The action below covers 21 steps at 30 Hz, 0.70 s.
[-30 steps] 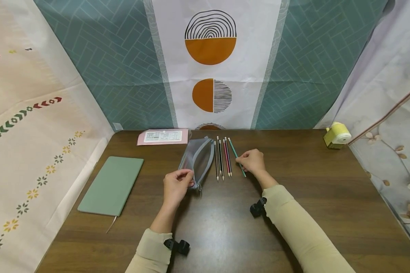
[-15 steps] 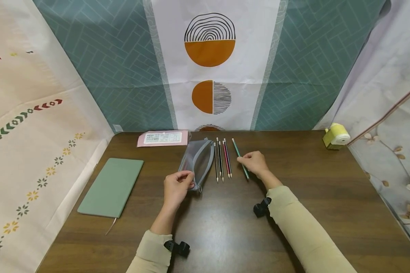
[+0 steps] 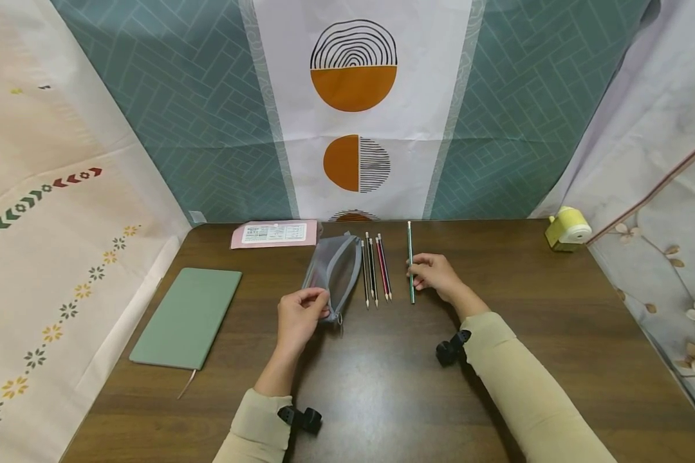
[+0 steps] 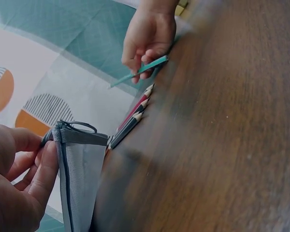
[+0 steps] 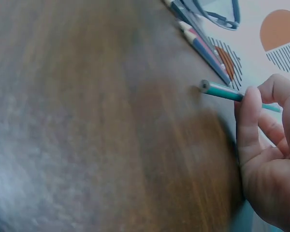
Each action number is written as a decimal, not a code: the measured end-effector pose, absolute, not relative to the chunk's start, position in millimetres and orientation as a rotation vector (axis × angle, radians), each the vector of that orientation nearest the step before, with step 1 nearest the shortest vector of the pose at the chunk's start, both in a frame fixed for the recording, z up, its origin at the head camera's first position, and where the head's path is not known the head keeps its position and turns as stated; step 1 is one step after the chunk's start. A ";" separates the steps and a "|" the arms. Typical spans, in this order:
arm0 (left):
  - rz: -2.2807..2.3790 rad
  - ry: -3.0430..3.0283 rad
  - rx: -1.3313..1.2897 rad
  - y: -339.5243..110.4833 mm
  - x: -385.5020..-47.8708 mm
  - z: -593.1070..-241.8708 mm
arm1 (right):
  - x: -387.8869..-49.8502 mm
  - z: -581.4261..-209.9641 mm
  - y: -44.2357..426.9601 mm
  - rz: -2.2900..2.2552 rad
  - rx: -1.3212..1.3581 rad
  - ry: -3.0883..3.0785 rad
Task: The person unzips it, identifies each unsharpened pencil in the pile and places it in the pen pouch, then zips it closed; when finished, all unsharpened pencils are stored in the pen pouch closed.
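My left hand [image 3: 298, 318] pinches the near end of a grey mesh pencil case [image 3: 326, 257], by its zip. The case lies unzipped, its mouth gaping to the right. In my right hand [image 3: 437, 275] a green pencil [image 3: 410, 241] is gripped between thumb and fingers, pointing away from me. Its near end looks flat and blunt in the right wrist view, where the green pencil [image 5: 222, 91] appears raised off the table. Several dark and red pencils [image 3: 372, 270] lie side by side between the case and my right hand, sharpened tips towards me.
A green notebook [image 3: 188, 318] with a ribbon lies to the left. Behind the case is a pink packet [image 3: 275, 234] with a white label. A small yellow sharpener-like box [image 3: 567, 229] stands at the table's far right corner. Patterned cloths hang around the table.
My right hand has drawn the green pencil rightwards, away from the row, and turned it from slanting to nearly straight. My left hand keeps its place on the case.
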State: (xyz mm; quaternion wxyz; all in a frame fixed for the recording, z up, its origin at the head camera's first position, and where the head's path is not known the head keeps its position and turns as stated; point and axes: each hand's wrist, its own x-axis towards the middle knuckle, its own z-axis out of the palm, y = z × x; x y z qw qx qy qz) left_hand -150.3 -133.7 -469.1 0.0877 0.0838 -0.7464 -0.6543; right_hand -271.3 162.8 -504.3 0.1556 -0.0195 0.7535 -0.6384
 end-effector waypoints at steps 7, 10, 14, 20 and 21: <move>-1.954 -2.220 0.251 -133.3 -151.1 -468.4 | -270.2 -497.3 162.4 -1.893 -0.019 2.057; -1.953 -2.235 0.262 -132.9 -151.0 -466.1 | -268.4 -494.4 160.1 -1.899 -0.029 2.048; -1.946 -2.257 0.270 -129.7 -145.2 -451.6 | -266.9 -493.9 158.2 -1.902 -0.037 2.040; -1.936 -2.248 0.233 -125.0 -136.1 -433.0 | -265.4 -493.9 154.0 -1.933 -0.032 2.024; -1.935 -2.246 0.230 -124.7 -135.6 -432.4 | -265.0 -493.5 152.8 -1.939 -0.026 2.018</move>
